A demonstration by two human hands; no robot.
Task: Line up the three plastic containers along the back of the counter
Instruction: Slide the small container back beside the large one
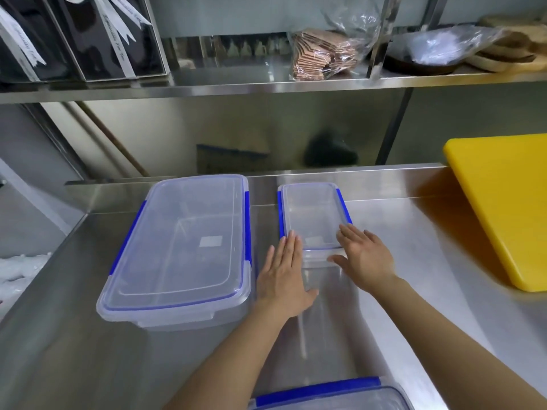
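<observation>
A large clear container with blue clips (180,247) stands on the steel counter (414,247) at the left, its far end near the back edge. To its right a small clear container with blue clips (310,214) sits against the back edge. My left hand (282,276) lies flat with fingers apart against the small container's near left corner. Over at its near right corner, my right hand (365,255) rests the same way. Neither hand grips it. A third clear container (331,395) shows only partly at the bottom edge of the view.
A thick yellow cutting board (500,208) lies on the counter at the right. Above the counter runs a steel shelf (266,84) holding black boxes with white ribbons (88,39), a bag of brown wafers (322,54) and covered dishes (429,54).
</observation>
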